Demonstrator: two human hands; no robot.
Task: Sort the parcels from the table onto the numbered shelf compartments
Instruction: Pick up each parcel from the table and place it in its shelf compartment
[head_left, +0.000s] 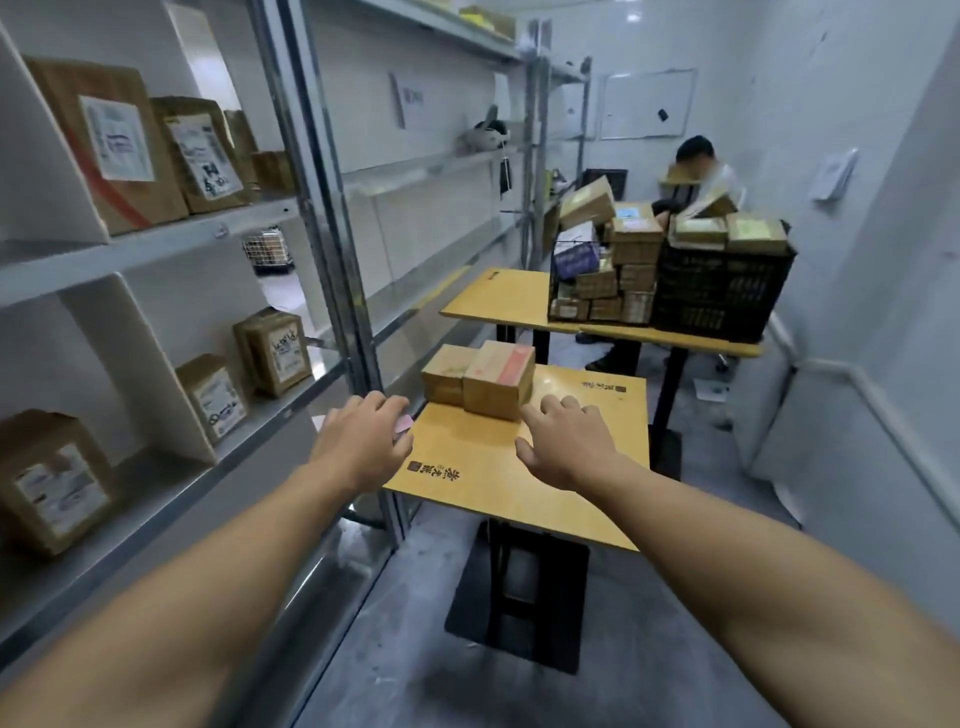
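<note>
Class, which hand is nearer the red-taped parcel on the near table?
Right. The right hand is just off the red-taped parcel, by its near right corner; the left hand hovers farther left, past the plain parcel beside it.

Matt brown cardboard parcels (480, 379) with paper labels on a glossy yellow wood-look table (524, 483); left of it, smooth grey metal shelving (332, 208).

Brown parcels (447, 376), yellow table (519, 483).
Right parcel (501, 384) carries a red band; crate (722, 291) black; shelf (156, 244) grey, dividers (148, 369) white.
</note>
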